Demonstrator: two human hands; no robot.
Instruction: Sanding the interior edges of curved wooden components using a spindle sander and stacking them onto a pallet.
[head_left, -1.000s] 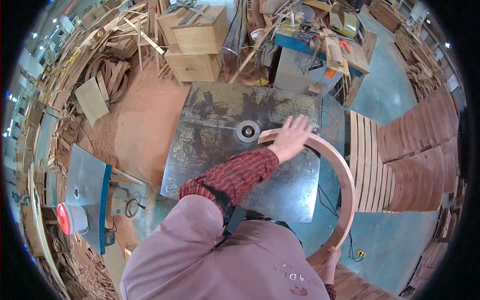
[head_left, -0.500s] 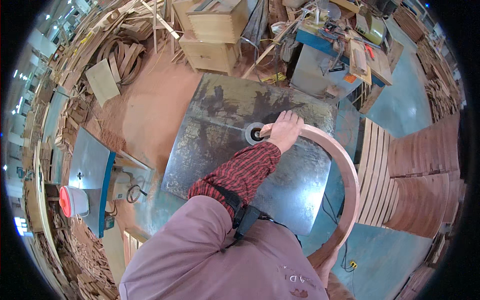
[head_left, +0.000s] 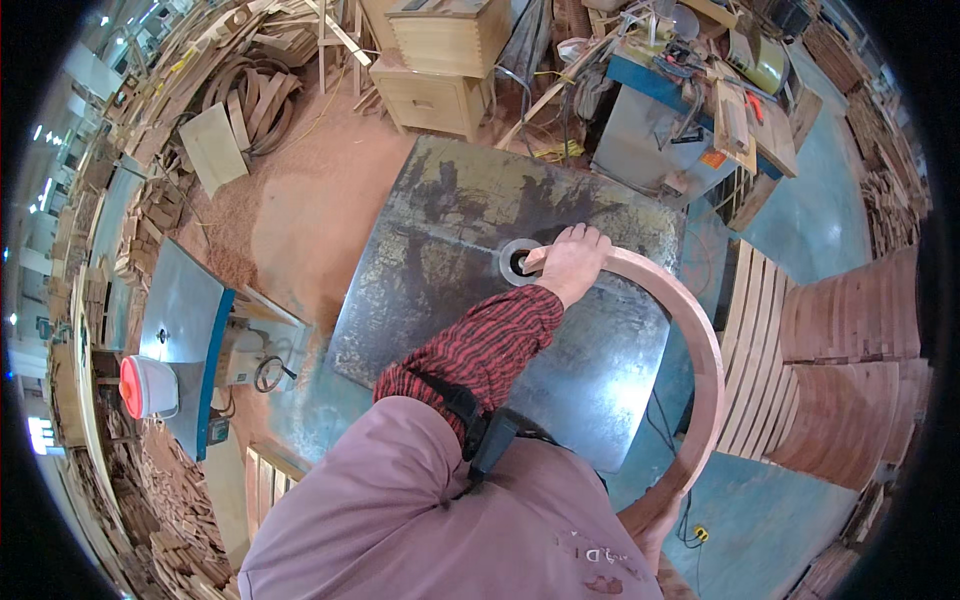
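Note:
My left hand (head_left: 575, 262), in a red and black plaid sleeve, is closed over the upper end of a large curved wooden piece (head_left: 708, 365). That end lies beside a round spindle opening (head_left: 519, 262) in a worn metal machine table (head_left: 430, 260); whether wood and spindle touch, I cannot tell. From there the arc sweeps right, past the table's edge, and bends back toward my body. Its lower end disappears beside my mauve apron (head_left: 450, 540). No part of my right hand can be made out.
Left of me stands another metal-topped machine (head_left: 185, 330) bearing a white bucket with a red lid (head_left: 148, 387). Curved slats and panels (head_left: 850, 310) are stacked at right. A wooden cabinet (head_left: 425, 100) and a tool-covered bench (head_left: 650, 140) stand beyond the table. A cable (head_left: 688, 520) lies on the floor.
The whole view has shifted slightly. My left hand keeps its hold on the curved wooden piece, whose end still lies beside the spindle opening.

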